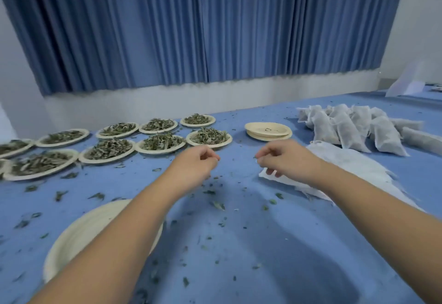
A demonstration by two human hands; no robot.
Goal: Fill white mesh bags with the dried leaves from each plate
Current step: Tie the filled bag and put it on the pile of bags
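Left hand [195,164]: reaches out to 12 o'clock above the cloth, wrist straight, fingers curled, thumb and forefinger tips together; blur hides whether they pinch anything.
Right hand [285,160]: just beside it at 3 o'clock, apart from it, curled the same way with thumb and forefinger meeting; what they hold, if anything, cannot be told. Its lower fingers lie at the near corner of the empty bags.
Empty mesh bags [358,170]: flat white stack, thin gauzy weave, frayed edges, under and at 3 o'clock of the right hand.
Filled mesh bags [349,131]: plump oblong pouches, grey-green through the mesh, heaped at 2 o'clock.
Dried leaves [162,141]: curled, grey-green, piled on round cream plates [160,152] in two rows from 9 to 11 o'clock.
Empty plates [260,127]: stacked at 1 o'clock.
Near plate [79,239]: cream, ridged, bare, under the left forearm at 7 o'clock.
Tablecloth [239,244]: smooth blue, strewn with leaf scraps [218,205].
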